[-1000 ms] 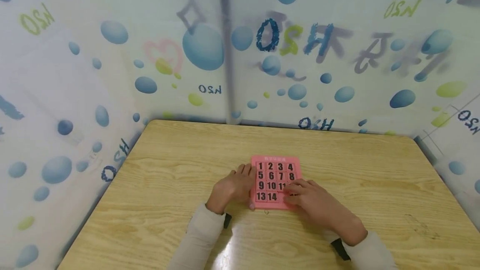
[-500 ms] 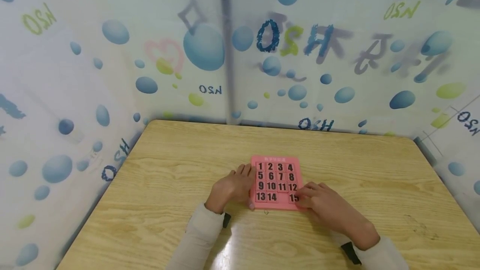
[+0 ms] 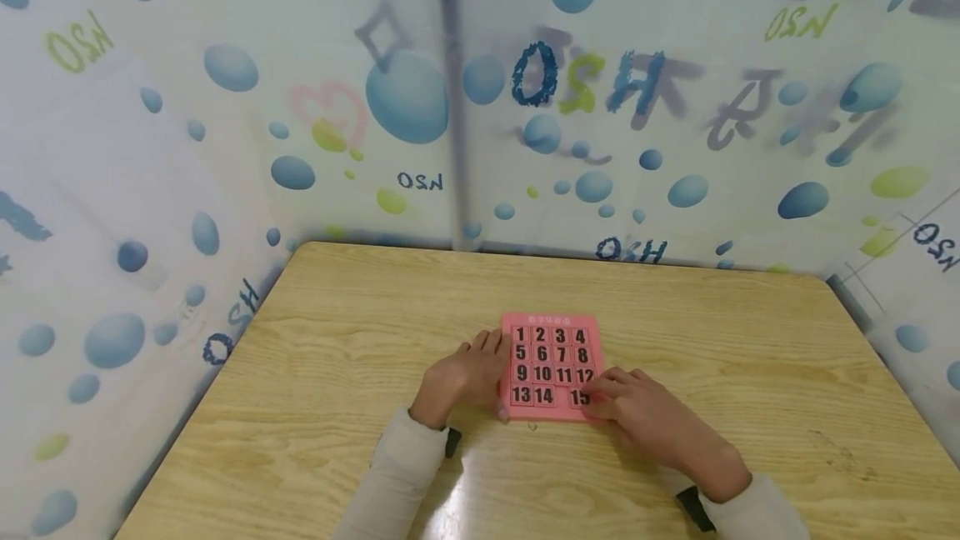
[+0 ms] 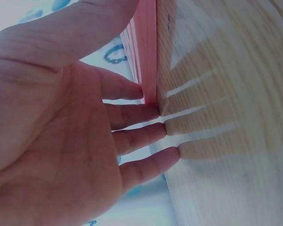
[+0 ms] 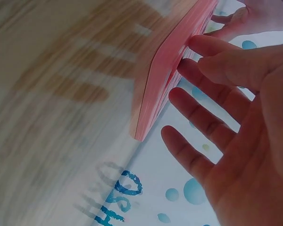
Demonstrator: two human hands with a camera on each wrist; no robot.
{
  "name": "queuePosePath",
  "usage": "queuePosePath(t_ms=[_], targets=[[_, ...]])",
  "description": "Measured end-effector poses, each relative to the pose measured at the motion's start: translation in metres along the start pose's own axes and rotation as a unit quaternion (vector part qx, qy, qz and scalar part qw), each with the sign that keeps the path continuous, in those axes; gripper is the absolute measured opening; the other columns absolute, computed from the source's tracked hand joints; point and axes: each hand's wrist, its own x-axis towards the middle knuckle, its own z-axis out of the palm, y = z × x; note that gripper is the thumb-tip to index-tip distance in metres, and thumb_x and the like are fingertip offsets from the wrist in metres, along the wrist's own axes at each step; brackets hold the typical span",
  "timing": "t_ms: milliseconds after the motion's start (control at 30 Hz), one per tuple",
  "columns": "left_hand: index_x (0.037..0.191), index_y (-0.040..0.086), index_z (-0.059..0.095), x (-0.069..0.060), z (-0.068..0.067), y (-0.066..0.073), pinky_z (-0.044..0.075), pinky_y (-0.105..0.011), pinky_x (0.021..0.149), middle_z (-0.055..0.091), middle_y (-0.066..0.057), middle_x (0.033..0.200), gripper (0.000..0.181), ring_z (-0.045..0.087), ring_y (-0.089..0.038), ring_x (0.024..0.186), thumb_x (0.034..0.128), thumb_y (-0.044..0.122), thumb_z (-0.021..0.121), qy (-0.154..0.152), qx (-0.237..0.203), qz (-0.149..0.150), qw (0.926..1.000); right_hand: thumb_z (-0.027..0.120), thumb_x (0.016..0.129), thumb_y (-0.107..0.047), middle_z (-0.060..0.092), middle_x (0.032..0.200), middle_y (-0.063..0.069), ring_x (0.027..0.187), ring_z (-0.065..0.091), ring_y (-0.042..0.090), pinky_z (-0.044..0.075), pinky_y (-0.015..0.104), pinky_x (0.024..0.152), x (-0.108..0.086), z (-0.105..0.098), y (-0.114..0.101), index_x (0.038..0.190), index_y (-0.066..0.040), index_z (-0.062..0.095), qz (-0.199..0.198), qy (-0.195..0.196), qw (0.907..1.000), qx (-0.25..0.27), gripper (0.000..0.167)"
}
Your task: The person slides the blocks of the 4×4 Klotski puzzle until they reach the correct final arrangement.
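A pink number sliding puzzle (image 3: 553,414) lies flat on the table, its black-numbered tiles showing 1 to 15 in order. In the bottom row, tile 15 (image 3: 578,397) sits slightly left of the tile above it, with a gap between it and tile 14 (image 3: 543,396). My left hand (image 3: 467,373) rests along the puzzle's left side, fingers extended, thumb at the near left corner. The left wrist view shows its fingertips (image 4: 172,153) down at the table. My right hand (image 3: 648,415) touches tile 15 with its fingertips, its other fingers spread over the right edge.
The wooden table (image 3: 360,315) reaches back to a wall covering (image 3: 337,215) printed with blue and green drops and lettering. Side walls stand close to the table's left and right edges.
My right hand first drew back rightward, uncovering tiles 11, 12 and 15. It has since shifted slightly left, and tile 15 has slid left with it. My left hand stays put.
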Motion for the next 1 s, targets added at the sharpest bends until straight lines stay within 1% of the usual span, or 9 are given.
queuePosePath(t_ms=[100, 233, 367, 500, 700, 767, 900, 1000], targets=[[0.159, 0.004, 0.016, 0.000, 0.000, 0.000, 0.027, -0.048, 0.121, 0.016, -0.014, 0.165, 0.116, 0.018, -0.031, 0.152, 0.0744, 0.048, 0.083, 0.000, -0.001, 0.000, 1.0000, 0.064, 0.096, -0.017, 0.067, 0.123, 0.001, 0.114, 0.059, 0.024, 0.053, 0.050, 0.091, 0.002, 0.000, -0.002, 0.116, -0.021, 0.076, -0.010, -0.002, 0.9999, -0.005, 0.023], [0.159, 0.004, 0.015, 0.000, 0.000, 0.000, 0.026, -0.048, 0.121, 0.015, -0.014, 0.165, 0.116, 0.017, -0.031, 0.152, 0.0751, 0.047, 0.083, -0.002, -0.002, 0.001, 1.0000, 0.062, 0.097, -0.016, 0.066, 0.124, 0.003, 0.115, 0.059, 0.025, 0.052, 0.052, 0.093, 0.005, -0.001, -0.005, 0.116, -0.021, 0.076, -0.008, -0.010, 0.9999, 0.004, 0.024], [0.159, 0.004, 0.015, 0.001, 0.000, 0.000, 0.026, -0.047, 0.121, 0.015, -0.014, 0.165, 0.116, 0.017, -0.031, 0.152, 0.0753, 0.048, 0.083, -0.005, 0.002, 0.000, 1.0000, 0.060, 0.099, -0.019, 0.066, 0.125, 0.003, 0.118, 0.058, 0.027, 0.050, 0.055, 0.097, 0.008, -0.001, -0.007, 0.116, -0.023, 0.075, 0.000, -0.018, 0.9997, 0.018, 0.023], [0.159, 0.004, 0.015, 0.001, 0.000, 0.000, 0.026, -0.047, 0.121, 0.014, -0.014, 0.165, 0.116, 0.017, -0.031, 0.152, 0.0751, 0.048, 0.083, -0.007, 0.001, -0.001, 1.0000, 0.060, 0.099, -0.018, 0.066, 0.125, 0.004, 0.119, 0.059, 0.029, 0.050, 0.056, 0.096, 0.010, 0.000, -0.009, 0.115, -0.023, 0.075, -0.007, -0.014, 0.9997, 0.017, 0.023], [0.159, 0.004, 0.016, 0.001, 0.000, 0.000, 0.027, -0.048, 0.120, 0.016, -0.014, 0.165, 0.117, 0.018, -0.030, 0.152, 0.0741, 0.049, 0.083, -0.001, 0.006, 0.000, 1.0000, 0.060, 0.099, -0.018, 0.066, 0.123, 0.002, 0.117, 0.059, 0.027, 0.052, 0.054, 0.094, 0.013, 0.001, -0.011, 0.112, -0.023, 0.076, -0.013, -0.012, 0.9998, 0.010, 0.022], [0.159, 0.004, 0.016, 0.000, -0.001, 0.000, 0.027, -0.048, 0.121, 0.016, -0.014, 0.165, 0.117, 0.018, -0.031, 0.152, 0.0740, 0.049, 0.083, 0.000, 0.005, 0.000, 1.0000, 0.060, 0.098, -0.018, 0.066, 0.123, 0.002, 0.117, 0.059, 0.027, 0.051, 0.055, 0.094, 0.013, 0.001, -0.011, 0.112, -0.023, 0.076, -0.010, -0.012, 0.9998, 0.013, 0.022], [0.159, 0.004, 0.016, 0.001, 0.000, 0.000, 0.027, -0.048, 0.121, 0.016, -0.014, 0.165, 0.117, 0.018, -0.031, 0.152, 0.0742, 0.047, 0.084, 0.002, 0.001, 0.000, 1.0000, 0.058, 0.100, -0.020, 0.066, 0.123, 0.002, 0.118, 0.059, 0.028, 0.050, 0.057, 0.096, 0.014, 0.001, -0.012, 0.111, -0.023, 0.076, 0.008, -0.016, 0.9993, 0.031, 0.022], [0.159, 0.004, 0.016, 0.001, 0.000, 0.000, 0.027, -0.048, 0.120, 0.016, -0.014, 0.165, 0.116, 0.018, -0.030, 0.152, 0.0747, 0.047, 0.084, 0.003, 0.001, 0.002, 1.0000, 0.058, 0.100, -0.023, 0.067, 0.122, 0.001, 0.118, 0.059, 0.026, 0.049, 0.056, 0.098, 0.016, 0.001, -0.013, 0.109, -0.023, 0.077, 0.023, -0.021, 0.9987, 0.041, 0.021]])
